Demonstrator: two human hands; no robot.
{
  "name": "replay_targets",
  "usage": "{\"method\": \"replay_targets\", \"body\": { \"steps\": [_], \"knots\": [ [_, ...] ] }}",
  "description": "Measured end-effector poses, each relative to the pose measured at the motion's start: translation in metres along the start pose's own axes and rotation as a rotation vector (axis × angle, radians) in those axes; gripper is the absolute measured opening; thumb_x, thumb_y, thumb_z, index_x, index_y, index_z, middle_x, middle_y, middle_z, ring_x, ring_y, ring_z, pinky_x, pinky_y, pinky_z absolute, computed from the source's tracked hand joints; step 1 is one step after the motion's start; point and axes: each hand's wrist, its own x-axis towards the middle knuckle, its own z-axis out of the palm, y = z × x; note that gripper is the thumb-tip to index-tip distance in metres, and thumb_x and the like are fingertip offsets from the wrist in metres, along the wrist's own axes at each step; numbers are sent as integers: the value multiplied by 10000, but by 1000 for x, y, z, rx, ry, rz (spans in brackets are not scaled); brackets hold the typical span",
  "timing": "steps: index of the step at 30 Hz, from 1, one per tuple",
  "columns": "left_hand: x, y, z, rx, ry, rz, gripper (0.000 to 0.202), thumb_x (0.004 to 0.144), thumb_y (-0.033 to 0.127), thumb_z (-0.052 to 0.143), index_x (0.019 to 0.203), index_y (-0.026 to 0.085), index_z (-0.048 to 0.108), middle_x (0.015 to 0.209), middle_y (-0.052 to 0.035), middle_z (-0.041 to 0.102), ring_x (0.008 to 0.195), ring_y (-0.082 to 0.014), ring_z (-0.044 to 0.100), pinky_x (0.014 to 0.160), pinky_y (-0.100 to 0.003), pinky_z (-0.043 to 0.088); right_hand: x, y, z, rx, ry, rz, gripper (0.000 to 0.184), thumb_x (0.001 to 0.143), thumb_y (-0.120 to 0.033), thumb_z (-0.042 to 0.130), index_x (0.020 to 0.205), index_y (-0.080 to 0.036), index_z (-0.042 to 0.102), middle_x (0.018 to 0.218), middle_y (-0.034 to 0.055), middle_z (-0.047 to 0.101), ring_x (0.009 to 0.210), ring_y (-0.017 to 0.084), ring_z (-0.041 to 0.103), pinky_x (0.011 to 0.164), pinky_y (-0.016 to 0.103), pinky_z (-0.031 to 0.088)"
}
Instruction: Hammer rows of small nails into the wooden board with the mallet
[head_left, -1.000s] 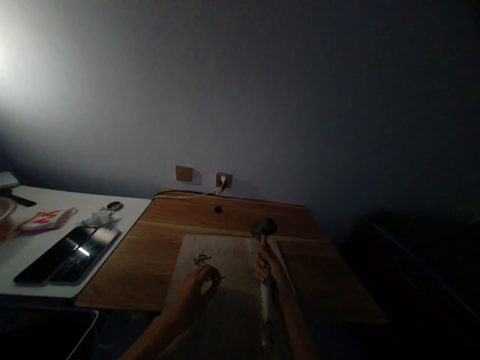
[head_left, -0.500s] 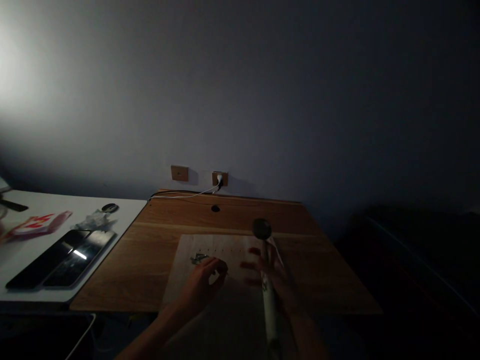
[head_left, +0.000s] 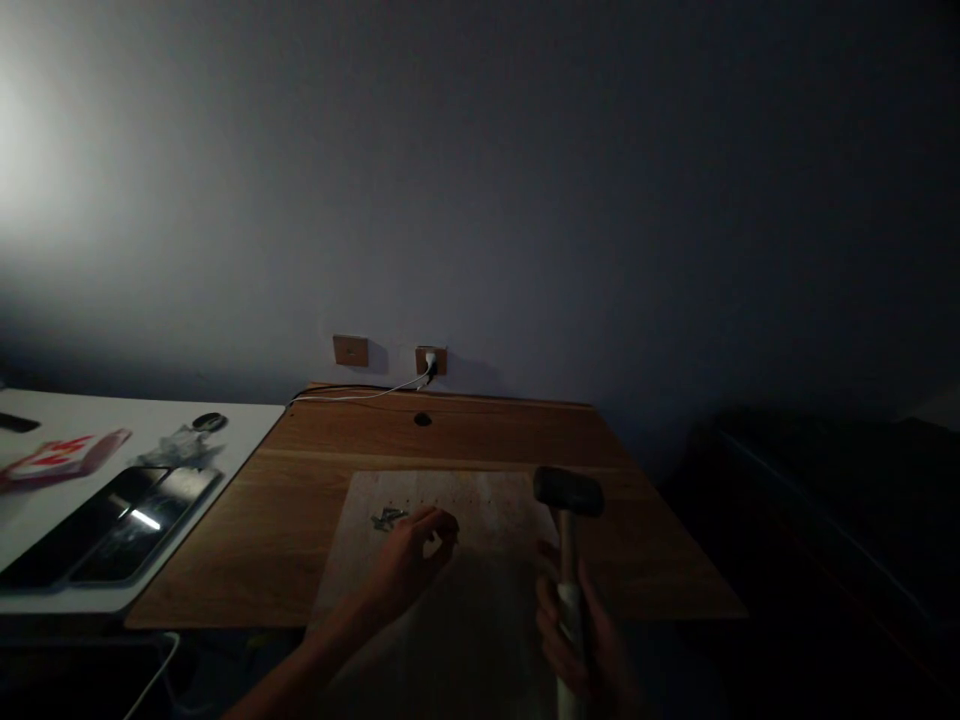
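My right hand (head_left: 574, 630) is wrapped round the pale handle of a mallet (head_left: 568, 490). Its dark head is up, level with the far part of a wooden board (head_left: 517, 560). Over that board, my left hand (head_left: 420, 550) makes a pinch, thumb and forefinger curved together. Whatever lies between those fingertips is too small and dark to make out. Just left of the pinching fingers is a little heap of small metal pieces (head_left: 388, 519), perhaps nails. A row of tiny dark marks (head_left: 436, 501) runs across the board's far end.
The board lies on a brown wooden table (head_left: 232, 540). To the left, a white table (head_left: 251, 420) bears two dark glossy panels (head_left: 120, 530), a crumpled clear bag (head_left: 187, 447) and a red-and-white packet (head_left: 71, 455). Cables (head_left: 367, 393) lead to a wall socket (head_left: 431, 361).
My right hand has closed round the mallet handle from spread fingers, and the mallet has moved right with its head turned sideways. My left hand keeps its pinch. The view has shifted slightly.
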Motion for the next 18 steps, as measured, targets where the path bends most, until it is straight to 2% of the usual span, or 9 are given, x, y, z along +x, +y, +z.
{"method": "replay_targets", "body": {
  "steps": [3,5,8,9,10,11,14,16,18],
  "knots": [
    [-1,-5,3,2,-22,-30,166,857,110,546,902,198,680,891,-39,734,768,-161,667,710,-259,493,9,-4,-21,-42,25,72,601,607,-679,910,1014,-274,732,520,-93,615,235,25,279,239,154,268],
    [-2,-8,7,-8,-30,-39,176,840,94,538,891,195,673,879,-34,729,753,-156,664,697,-252,488,17,-20,-20,-106,123,24,597,519,-649,954,880,-230,730,494,-86,599,244,25,300,245,152,267],
    [-2,-11,10,-22,-24,-24,186,822,80,535,887,193,667,880,-32,720,757,-152,654,709,-251,493,13,-46,10,-122,362,-233,497,529,-485,1005,840,-233,710,651,-43,700,444,119,617,390,205,488],
    [-1,-11,11,-22,-19,-14,190,819,76,533,886,194,667,878,-31,717,757,-152,649,711,-251,494,8,-51,23,-116,372,-337,521,570,-397,1009,982,-268,718,869,-14,775,698,190,749,571,272,606],
    [-1,-11,10,-20,-15,-6,191,821,77,531,885,195,667,874,-30,715,755,-151,646,711,-251,495,1,-53,35,-105,296,-350,586,601,-423,997,1091,-299,702,1048,18,785,896,259,773,693,359,639],
    [0,-11,10,-15,-10,0,189,827,81,529,885,197,667,869,-28,714,752,-151,644,710,-252,494,-5,-53,44,-92,201,-325,628,621,-507,974,1148,-325,688,1122,30,779,934,283,770,731,407,636],
    [-1,-13,8,-3,-11,-8,173,843,99,532,881,198,668,862,-30,717,743,-153,645,701,-253,493,-18,-42,53,-76,63,-325,489,758,-684,813,1051,-302,726,642,-34,706,428,140,624,475,267,496],
    [-2,-14,7,-8,-29,-12,172,843,104,535,891,198,672,873,-36,723,748,-155,649,699,-252,498,-21,-35,46,-81,47,-327,502,808,-746,719,954,-266,737,440,-74,549,290,95,476,389,219,362],
    [-2,-13,8,-17,-58,-8,191,826,91,530,891,197,675,874,-37,724,750,-153,652,696,-245,503,-21,-32,36,-93,53,-291,533,817,-775,684,895,-250,726,388,-86,496,259,91,442,374,216,326]
  ]
}}
